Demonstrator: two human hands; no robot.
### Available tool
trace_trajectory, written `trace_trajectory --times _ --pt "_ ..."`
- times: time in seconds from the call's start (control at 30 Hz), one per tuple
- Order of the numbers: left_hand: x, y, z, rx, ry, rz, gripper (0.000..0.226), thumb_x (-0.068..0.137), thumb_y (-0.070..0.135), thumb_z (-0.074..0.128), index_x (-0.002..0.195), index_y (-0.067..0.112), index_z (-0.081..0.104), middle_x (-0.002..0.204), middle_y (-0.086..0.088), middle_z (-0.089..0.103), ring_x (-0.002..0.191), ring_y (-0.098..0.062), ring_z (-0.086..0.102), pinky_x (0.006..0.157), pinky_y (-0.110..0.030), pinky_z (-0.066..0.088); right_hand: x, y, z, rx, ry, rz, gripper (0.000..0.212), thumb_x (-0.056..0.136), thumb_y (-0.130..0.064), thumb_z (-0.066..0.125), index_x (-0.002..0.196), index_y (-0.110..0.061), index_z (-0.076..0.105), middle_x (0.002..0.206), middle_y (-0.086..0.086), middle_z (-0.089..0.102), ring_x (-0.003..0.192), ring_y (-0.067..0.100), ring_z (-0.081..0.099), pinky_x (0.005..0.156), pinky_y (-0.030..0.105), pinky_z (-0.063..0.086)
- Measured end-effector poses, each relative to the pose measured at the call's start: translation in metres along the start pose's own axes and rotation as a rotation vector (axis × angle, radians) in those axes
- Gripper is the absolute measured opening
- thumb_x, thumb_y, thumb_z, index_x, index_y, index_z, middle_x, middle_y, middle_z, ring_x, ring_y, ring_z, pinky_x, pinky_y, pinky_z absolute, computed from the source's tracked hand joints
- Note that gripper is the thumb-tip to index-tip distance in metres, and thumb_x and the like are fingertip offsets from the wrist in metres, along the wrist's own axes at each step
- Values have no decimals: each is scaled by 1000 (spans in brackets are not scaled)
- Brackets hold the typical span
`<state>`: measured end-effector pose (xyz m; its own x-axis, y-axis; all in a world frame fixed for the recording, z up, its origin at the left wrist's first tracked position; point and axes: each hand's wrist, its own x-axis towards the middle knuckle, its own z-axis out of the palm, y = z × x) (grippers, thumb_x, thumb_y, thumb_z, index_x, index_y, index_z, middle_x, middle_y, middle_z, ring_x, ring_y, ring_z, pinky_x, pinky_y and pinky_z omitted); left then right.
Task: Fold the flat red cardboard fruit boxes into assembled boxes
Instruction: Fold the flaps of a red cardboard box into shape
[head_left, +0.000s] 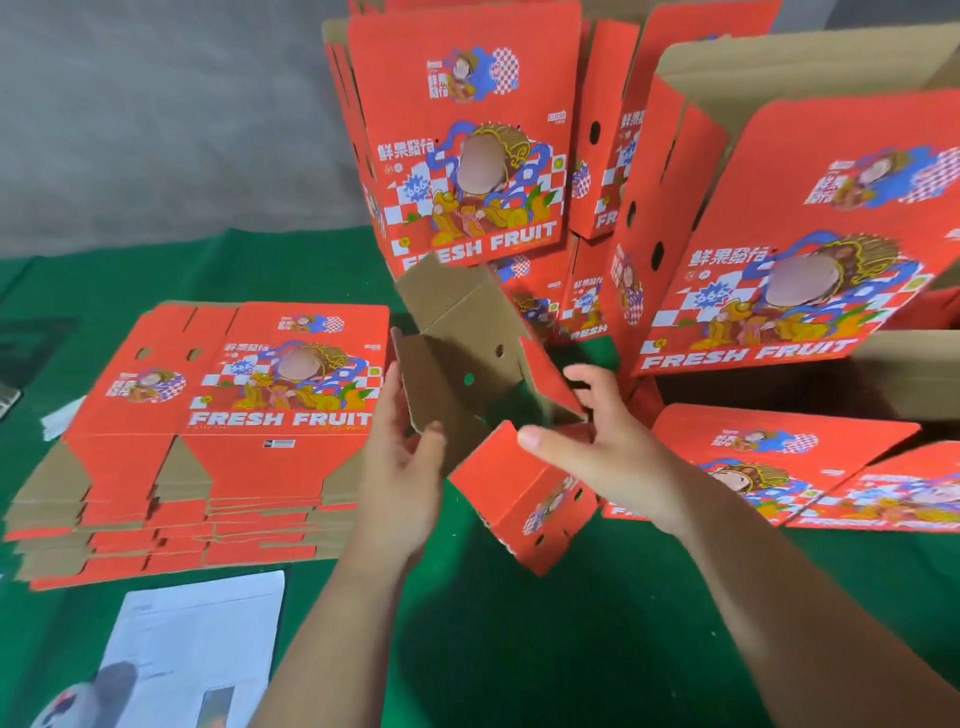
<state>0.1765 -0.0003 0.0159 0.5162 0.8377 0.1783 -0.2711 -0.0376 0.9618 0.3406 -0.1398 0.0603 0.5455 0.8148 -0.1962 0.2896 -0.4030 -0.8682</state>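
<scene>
A half-folded red fruit box (519, 499) is held up over the green table (571, 649), its brown inside facing me and its flaps spread open. My left hand (402, 467) grips the left brown flap, thumb on the inner face. My right hand (597, 441) holds the right side of the box, with its thumb lying across the red panel. A stack of flat red boxes (208, 426) lies to the left on the table.
Assembled red boxes stand at the back (462, 130) and at the right (779, 234), with more lying at the lower right (779, 457). A white printed sheet (192, 649) lies near the front left edge. Grey wall behind.
</scene>
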Motion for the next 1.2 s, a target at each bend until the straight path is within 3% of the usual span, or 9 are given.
trace_trajectory --times 0.2,0.3,0.4,0.5,0.6,0.73,0.87,1.03,1.2 --pt "30 12 -1 198 112 210 43 99 -1 42 127 30 52 118 -13 64 99 -22 61 85 -49 49 -4 6 13 -276 301 -152 105 83 -67 63 155 -61 -13 158 -4 35 133 37 56 98 49 50" --pt "47 10 -6 484 105 280 40 102 -8 38 135 7 55 131 8 58 121 11 50 112 -32 41 -9 13 23 -424 260 -260 97 101 -42 56 151 -60 -25 146 11 43 93 45 68 71 48 54" --pt "44 14 -1 585 156 160 56 105 22 48 158 11 33 167 -11 23 156 -9 20 128 -32 15 -6 17 33 -429 328 -232 89 107 -31 45 152 -59 -27 143 6 43 66 36 59 59 42 45" --pt "7 11 17 940 299 239 71 94 51 57 158 25 37 166 -23 12 155 -36 13 122 -46 12 -3 16 36 -340 396 -181 93 107 -24 45 147 -63 -29 157 0 40 78 42 66 64 43 49" --pt "-46 -6 41 978 11 195 93 84 64 61 162 40 18 169 -9 -6 158 -31 -3 122 -49 10 -2 13 42 -268 435 -158 97 105 -21 47 143 -70 -27 161 -2 43 96 44 68 72 42 48" --pt "-66 -30 34 889 -214 91 109 86 57 71 156 60 -12 158 10 -48 160 -26 -10 123 -48 24 -16 6 61 -176 377 -220 90 105 -24 46 150 -67 -18 158 -45 1 134 22 51 98 38 46" --pt "-56 -23 22 758 -217 163 94 97 31 61 159 58 -5 164 21 -34 119 -33 60 74 -40 55 -28 -6 72 -220 314 -369 79 99 -39 41 158 -55 -10 164 -39 -6 138 -26 19 106 19 30" --pt "-50 -29 -6 689 -278 360 57 107 10 42 162 20 31 171 -18 10 152 -8 23 115 -9 26 -36 -15 68 -270 272 -404 77 82 -64 59 147 -43 25 154 -23 15 115 8 53 91 39 57" --pt "-42 -27 -26 593 -110 434 58 93 -7 50 129 36 39 164 -4 22 160 -26 14 120 -23 31 -35 -7 59 -284 203 -454 56 82 -64 65 129 -43 42 140 -18 21 109 6 52 91 43 55"
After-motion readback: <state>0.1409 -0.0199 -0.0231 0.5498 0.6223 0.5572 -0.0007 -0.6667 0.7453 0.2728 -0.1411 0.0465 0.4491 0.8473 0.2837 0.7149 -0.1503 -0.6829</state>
